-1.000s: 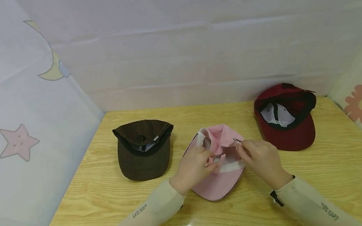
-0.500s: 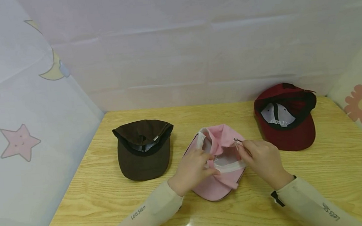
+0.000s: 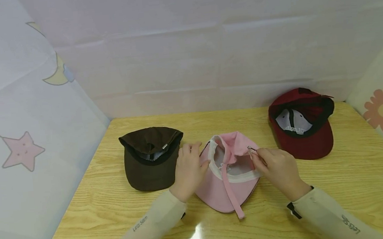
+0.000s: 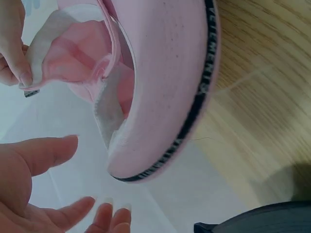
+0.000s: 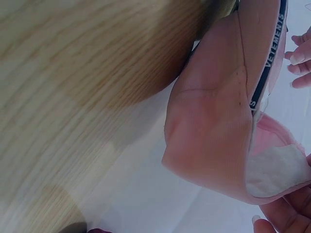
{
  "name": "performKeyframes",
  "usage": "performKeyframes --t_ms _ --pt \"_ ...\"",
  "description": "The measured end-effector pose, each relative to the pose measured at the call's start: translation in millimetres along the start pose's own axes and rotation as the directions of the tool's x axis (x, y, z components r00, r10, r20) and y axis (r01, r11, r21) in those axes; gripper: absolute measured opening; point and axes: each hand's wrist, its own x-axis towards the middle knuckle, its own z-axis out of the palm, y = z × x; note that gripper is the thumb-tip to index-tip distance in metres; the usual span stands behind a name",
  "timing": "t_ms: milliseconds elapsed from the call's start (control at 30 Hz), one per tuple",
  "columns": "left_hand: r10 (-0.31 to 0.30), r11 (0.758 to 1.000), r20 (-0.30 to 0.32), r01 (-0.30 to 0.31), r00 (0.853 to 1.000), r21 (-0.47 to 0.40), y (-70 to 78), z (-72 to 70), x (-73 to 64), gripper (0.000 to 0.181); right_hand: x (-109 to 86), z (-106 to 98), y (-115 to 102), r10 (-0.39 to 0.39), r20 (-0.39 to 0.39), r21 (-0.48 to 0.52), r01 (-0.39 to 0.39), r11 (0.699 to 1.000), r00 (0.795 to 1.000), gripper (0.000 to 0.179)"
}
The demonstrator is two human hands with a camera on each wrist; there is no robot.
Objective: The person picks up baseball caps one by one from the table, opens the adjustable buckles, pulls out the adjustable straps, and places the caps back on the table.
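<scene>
A pink cap [image 3: 211,188] lies with its hollow side up at the middle of the table, brim toward the person. Its pink strap [image 3: 231,192] hangs loose across the brim and past its edge. My right hand [image 3: 278,169] pinches the right side of the cap's back edge, beside a small metal buckle [image 3: 249,148]. My left hand [image 3: 189,169] is off the cap's left side, fingers spread and holding nothing, overlapping the edge of a dark brown cap [image 3: 153,176]. In the left wrist view, the left hand [image 4: 43,184] is apart from the pink brim [image 4: 165,87], which carries a black lettered band.
A dark red cap [image 3: 312,149] sits at the back right, also hollow side up. The wooden table [image 3: 119,228] ends at a pale cloth backdrop [image 3: 179,59] behind, with printed cloth at both sides.
My left hand has let go of the pink strap and moved left, away from the cap. The strap now hangs over the brim. My right hand keeps its pinch in the same place.
</scene>
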Motion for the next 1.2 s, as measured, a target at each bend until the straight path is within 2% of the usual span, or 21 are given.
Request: performKeyframes --t_ms 67,167,300,433,600,733,967,1200 --pt "-0.037 0.999 0.023 0.037 0.999 -0.014 -3.5 -0.4 1.5 0.049 -0.4 0.3 -0.2 0.001 0.002 -0.003 -0.001 1.0 1.0 0.046" --pt "-0.107 0.991 0.118 0.115 0.987 -0.061 -8.6 -1.1 4.4 0.048 -1.1 0.6 -0.6 -0.003 0.003 -0.005 0.003 1.0 1.0 0.045" --pt "-0.177 0.975 0.271 0.206 0.946 -0.083 -13.1 -2.1 7.9 0.045 -2.4 0.9 -0.2 -0.01 0.01 -0.001 0.01 1.0 1.0 0.045" --pt "-0.178 0.975 0.347 0.213 0.921 -0.065 -16.1 -1.4 9.4 0.028 -3.5 0.6 0.6 -0.018 0.019 0.004 0.018 1.0 1.0 0.048" --pt "-0.156 0.969 0.377 0.215 0.913 -0.12 -19.6 1.8 10.5 0.007 -3.3 -1.5 -0.4 -0.023 0.043 0.014 0.022 1.0 0.999 0.051" --pt "-0.155 0.957 0.39 0.236 0.908 -0.169 -22.1 4.0 11.0 0.008 -3.2 -2.0 -0.5 -0.027 0.054 0.017 0.026 1.0 0.998 0.051" --pt "-0.137 0.946 0.391 0.238 0.91 -0.223 -25.8 5.8 11.8 0.009 -3.7 -1.8 0.6 -0.038 0.05 0.022 0.037 0.999 0.998 0.051" --pt "-0.156 0.923 0.396 0.276 0.905 -0.268 -25.3 5.3 10.7 0.007 -3.7 -1.6 0.8 -0.062 0.054 0.028 0.061 0.998 0.997 0.051"
